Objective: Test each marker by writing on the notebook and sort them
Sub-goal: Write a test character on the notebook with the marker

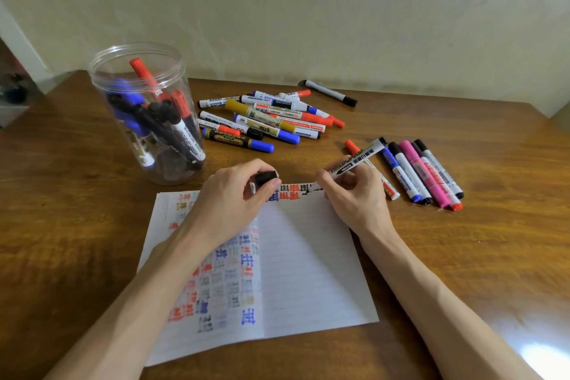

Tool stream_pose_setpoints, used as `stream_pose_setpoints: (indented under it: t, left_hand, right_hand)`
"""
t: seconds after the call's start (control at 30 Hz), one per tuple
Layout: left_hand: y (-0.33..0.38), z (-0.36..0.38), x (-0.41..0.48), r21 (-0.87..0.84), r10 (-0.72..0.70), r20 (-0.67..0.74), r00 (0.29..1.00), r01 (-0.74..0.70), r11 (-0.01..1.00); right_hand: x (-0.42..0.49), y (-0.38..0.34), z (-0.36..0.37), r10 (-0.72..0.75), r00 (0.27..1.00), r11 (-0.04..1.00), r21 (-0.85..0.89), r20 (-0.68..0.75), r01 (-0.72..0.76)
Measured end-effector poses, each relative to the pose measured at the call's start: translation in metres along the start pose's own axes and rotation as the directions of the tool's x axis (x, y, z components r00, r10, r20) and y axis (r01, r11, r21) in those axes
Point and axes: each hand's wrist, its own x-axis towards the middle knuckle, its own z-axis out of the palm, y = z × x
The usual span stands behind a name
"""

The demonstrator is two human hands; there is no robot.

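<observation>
Black cap [266,177] was pinched in my left hand [229,197] so my right hand [351,191], gripping the marker [354,162], could write.

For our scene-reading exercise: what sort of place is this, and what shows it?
Probably a desk at home or in a study room: a wooden tabletop against a plain wall, an open notebook, loose markers and a jar.
</observation>
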Motion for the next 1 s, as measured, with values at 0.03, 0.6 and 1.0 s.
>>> stream_pose_setpoints:
  t: [0.03,0.6,1.0]
  left_hand:
    - [0.0000,-0.0003,-0.0001,0.002,0.004,-0.003,1.000,-0.004,1.000]
    - [-0.0029,0.0010,0.0005,-0.028,0.022,-0.028,0.999,-0.023,0.999]
    - [-0.0028,0.0012,0.0007,-0.016,0.032,-0.023,0.999,-0.032,0.999]
  right_hand:
    - [0.0003,0.0005,0.0005,-0.003,1.000,1.000,-0.004,0.000,0.003]
    - [-0.0020,-0.0028,0.0003,-0.029,0.999,1.000,-0.007,0.038,0.029]
    - [-0.0052,-0.0028,-0.0001,-0.030,1.000,0.997,-0.064,0.003,0.030]
